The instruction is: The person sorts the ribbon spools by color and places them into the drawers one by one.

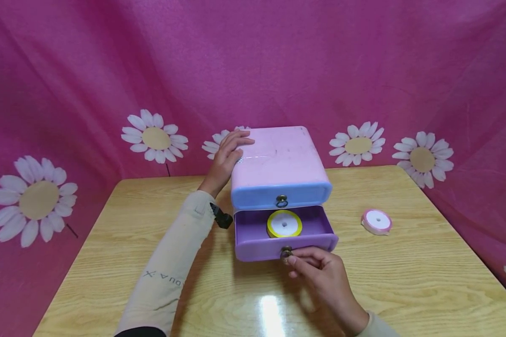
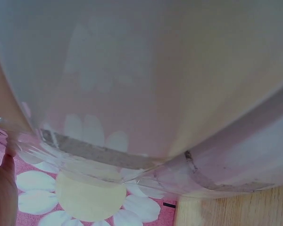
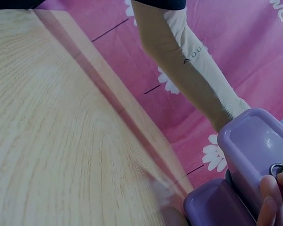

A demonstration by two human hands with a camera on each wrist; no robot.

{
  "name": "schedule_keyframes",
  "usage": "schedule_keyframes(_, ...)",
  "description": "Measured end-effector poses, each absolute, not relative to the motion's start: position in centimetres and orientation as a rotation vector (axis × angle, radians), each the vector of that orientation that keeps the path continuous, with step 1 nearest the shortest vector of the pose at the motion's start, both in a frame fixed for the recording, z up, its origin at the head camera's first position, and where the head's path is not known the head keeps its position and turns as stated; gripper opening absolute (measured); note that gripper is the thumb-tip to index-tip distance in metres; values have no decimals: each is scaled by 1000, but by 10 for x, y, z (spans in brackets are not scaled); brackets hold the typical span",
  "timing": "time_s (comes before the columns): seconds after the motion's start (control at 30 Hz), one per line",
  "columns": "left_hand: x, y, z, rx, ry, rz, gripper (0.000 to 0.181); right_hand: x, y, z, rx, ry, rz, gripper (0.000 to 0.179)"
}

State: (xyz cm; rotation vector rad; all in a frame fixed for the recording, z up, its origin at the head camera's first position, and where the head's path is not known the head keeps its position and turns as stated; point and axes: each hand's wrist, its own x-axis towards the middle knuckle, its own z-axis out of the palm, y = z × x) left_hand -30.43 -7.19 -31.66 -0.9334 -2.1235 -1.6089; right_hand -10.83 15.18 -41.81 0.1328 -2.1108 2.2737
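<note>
A small drawer cabinet (image 1: 278,157) with a pink top stands on the table. Its blue upper drawer (image 1: 257,198) is closed, and its purple drawer (image 1: 257,250) is pulled out. Inside that drawer lies a white spool of yellow ribbon (image 1: 284,223). My right hand (image 1: 322,274) pinches the ring pull (image 1: 286,253) on the purple front; the right wrist view also shows fingers at this ring (image 3: 276,168). My left hand (image 1: 227,157) rests on the cabinet's upper left edge. Close up, the cabinet's glossy side (image 2: 132,70) fills most of the left wrist view.
To the right of the cabinet, a white spool of pink ribbon (image 1: 377,221) lies on the wooden table (image 1: 405,281). Behind the table hangs a pink cloth (image 1: 253,61) with white flowers. Another purple shape (image 3: 217,205) shows under the drawer front in the right wrist view.
</note>
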Motion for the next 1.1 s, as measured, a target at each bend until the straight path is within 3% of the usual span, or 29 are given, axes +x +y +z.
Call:
schedule_keyframes(0.23,-306,-71,-318,-932,-2118,-1598,32,-135,166,-476,320,-2039,2254,23)
schedule_keyframes(0.5,-306,-70,-318,-945,-2107,-1603,32,-133,158,-450,354,-2009,2256,21)
schedule_keyframes(0.8,-306,-72,-319,-942,-2114,-1609,32,-126,146,-412,110,-2072,2302,26)
schedule_keyframes(1.1,-319,-74,-328,-956,-2104,-1594,32,-156,158,-470,190,-2057,2252,30)
